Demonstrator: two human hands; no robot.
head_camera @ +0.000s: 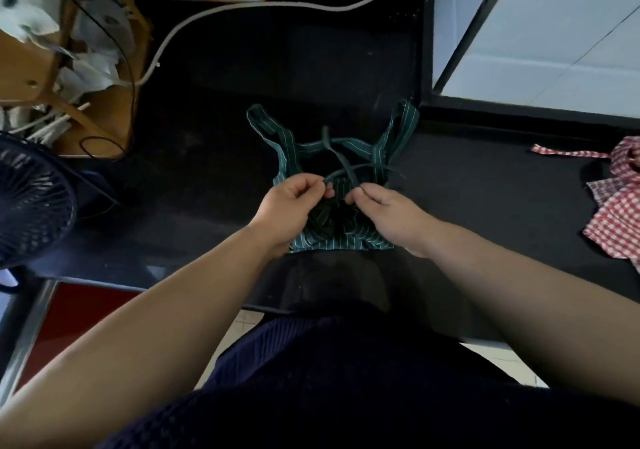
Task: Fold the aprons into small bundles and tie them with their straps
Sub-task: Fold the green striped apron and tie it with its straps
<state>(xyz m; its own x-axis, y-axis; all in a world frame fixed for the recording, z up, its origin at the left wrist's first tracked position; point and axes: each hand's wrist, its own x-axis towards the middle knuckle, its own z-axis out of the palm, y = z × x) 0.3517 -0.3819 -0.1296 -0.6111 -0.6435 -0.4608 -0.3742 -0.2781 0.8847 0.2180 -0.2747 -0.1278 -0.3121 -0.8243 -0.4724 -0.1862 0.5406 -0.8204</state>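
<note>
Pinching one strap (367,165) apiece, left hand (287,206) and right hand (391,216) rest on one green apron (339,242); one red checked apron (620,220) lies well apart.

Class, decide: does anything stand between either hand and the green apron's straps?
Nothing visible does. The left hand and right hand each pinch the straps above the green apron; the checked apron lies apart, rightward.

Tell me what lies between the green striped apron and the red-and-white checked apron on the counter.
In the head view, only bare black countertop lies between the folded green striped apron and the red-and-white checked apron at the right edge.
</note>
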